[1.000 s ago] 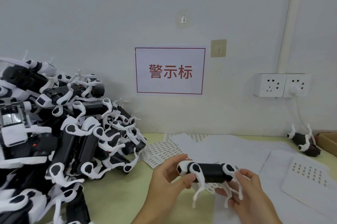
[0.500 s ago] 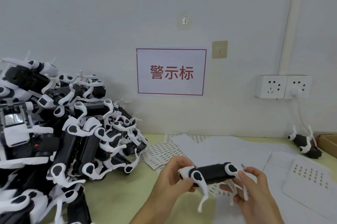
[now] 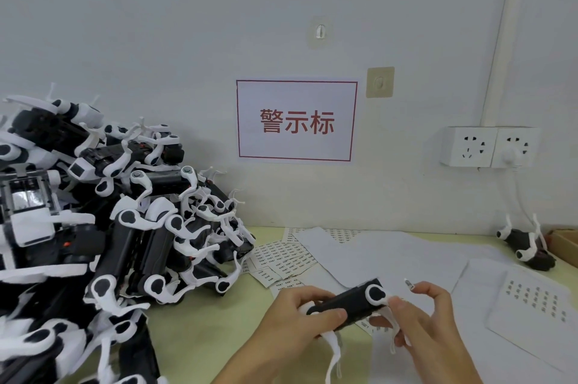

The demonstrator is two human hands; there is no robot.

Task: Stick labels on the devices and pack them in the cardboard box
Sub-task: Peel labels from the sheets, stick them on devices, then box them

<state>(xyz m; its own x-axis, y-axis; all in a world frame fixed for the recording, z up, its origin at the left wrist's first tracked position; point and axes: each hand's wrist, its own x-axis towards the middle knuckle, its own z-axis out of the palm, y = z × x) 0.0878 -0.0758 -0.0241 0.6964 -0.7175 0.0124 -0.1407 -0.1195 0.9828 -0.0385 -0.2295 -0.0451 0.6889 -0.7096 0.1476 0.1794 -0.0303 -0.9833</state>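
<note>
Both hands hold one device low at six o'clock. Left hand grips its lower end; right hand pinches a small label while its thumb steadies the device's raised end. Long axis runs eight to two o'clock.

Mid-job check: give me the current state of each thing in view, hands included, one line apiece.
Left hand: grips the device's left end.
Right hand: supports the device's right end, a small label on a fingertip.
Device: held above the table, label not yet on.
Device pile: heaped at left.
Lone device: lying beside the cardboard box.
Label sheets: spread on the table.
</note>
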